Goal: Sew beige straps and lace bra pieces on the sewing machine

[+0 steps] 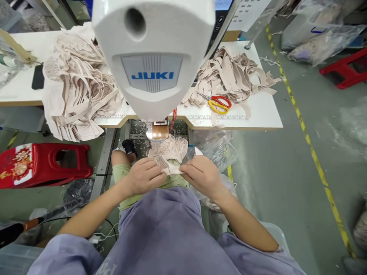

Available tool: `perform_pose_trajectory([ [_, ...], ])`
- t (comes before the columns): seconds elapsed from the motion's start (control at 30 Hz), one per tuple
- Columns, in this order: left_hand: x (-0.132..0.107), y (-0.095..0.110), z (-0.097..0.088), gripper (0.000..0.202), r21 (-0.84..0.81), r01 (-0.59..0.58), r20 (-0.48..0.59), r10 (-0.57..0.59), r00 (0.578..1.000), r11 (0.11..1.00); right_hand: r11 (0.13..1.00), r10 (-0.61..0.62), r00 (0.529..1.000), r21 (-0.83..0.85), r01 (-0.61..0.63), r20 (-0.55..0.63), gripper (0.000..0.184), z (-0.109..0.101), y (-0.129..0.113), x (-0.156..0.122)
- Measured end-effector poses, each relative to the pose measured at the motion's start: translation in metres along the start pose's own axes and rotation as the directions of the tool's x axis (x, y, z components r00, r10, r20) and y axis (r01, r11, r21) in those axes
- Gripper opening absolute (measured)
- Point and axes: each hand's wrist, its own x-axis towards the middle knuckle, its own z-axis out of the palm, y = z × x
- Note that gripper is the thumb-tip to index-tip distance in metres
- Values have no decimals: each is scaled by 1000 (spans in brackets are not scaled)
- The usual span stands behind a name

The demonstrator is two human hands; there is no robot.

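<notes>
Head view: the lace piece, beige with an openwork pattern and scalloped outline, lies just past the tabletop's front edge, over the lap. Its far end sits under the copper-coloured plate of the white sewing machine head. The left hand and the right hand are both closed on the near edge, fingers curled and pinching, nearly touching each other. On the tabletop's left part lies a heap of lace cuts; on the right part lies a tangle of flat beige strips, with scissors at its near side. Room is tight – the machine head overhangs the hands, a crinkled plastic bag crowds the right, and a red stool stands left.
</notes>
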Motion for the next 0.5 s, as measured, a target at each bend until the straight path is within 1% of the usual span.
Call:
perform_pose_trajectory([
  [0.07, -4, 3, 0, 16, 2, -5, -70, 5, 998, 1000, 1000, -28, 999, 0, 28, -31, 18, 2, -2, -1],
  [0.1, -5, 3, -1, 15, -1, -7, -89, 7, 996, 1000, 999, -44, 998, 1, 44, -48, 18, 2, -3, -1],
  [0.17, -5, 1, -2, 14, -24, 6, -97, -8, 995, 1000, 999, -43, 997, 19, 44, -60, 16, 2, -4, 0],
  [0.2, -5, 0, -3, 14, -48, 22, -89, -27, 996, 999, 999, -18, 999, 44, 20, -45, 15, 1, -4, 1],
  [0.23, -5, -1, -4, 14, -78, 64, -74, -70, 995, 995, 996, 27, 1000, 81, -26, -11, 14, 1, -3, 2],
  [0.27, -5, 0, -4, 13, -112, 138, -66, -146, 987, 984, 987, 93, 995, 132, -96, 34, 14, 2, -3, 3],
  [0.3, -5, 2, -2, 8, -151, 237, -76, -250, 965, 960, 960, 179, 980, 201, -194, 90, 15, 4, -3, 4],
  [0.33, -7, 6, 3, 15, -195, 338, -95, -361, 928, 921, 902, 281, 948, 295, -314, 149, 18, 8, -4, 6],
  [0.37, -11, 12, 10, 36, -244, 421, -106, -455, 884, 874, 794, 398, 895, 413, -446, 200, 23, 14, -7, 7],
  [0.4, -17, 20, 21, 63, -291, 476, -97, -521, 848, 830, 628, 517, 819, 541, -559, 248, 27, 20, -13, 8],
  [0.43, -25, 30, 36, 90, -330, 507, -71, -557, 828, 796, 416, 611, 730, 659, -626, 307, 32, 28, -20, 9],
  [0.47, -35, 39, 53, 105, -353, 518, -9, -557, 831, 779, 198, 663, 644, 741, -641, 381, 36, 35, -29, 8],
  [0.5, -47, 48, 72, 109, -361, 548, 68, -565, 822, 754, 9, 667, 584, 779, -627, 462, 40, 39, -40, 6],
])
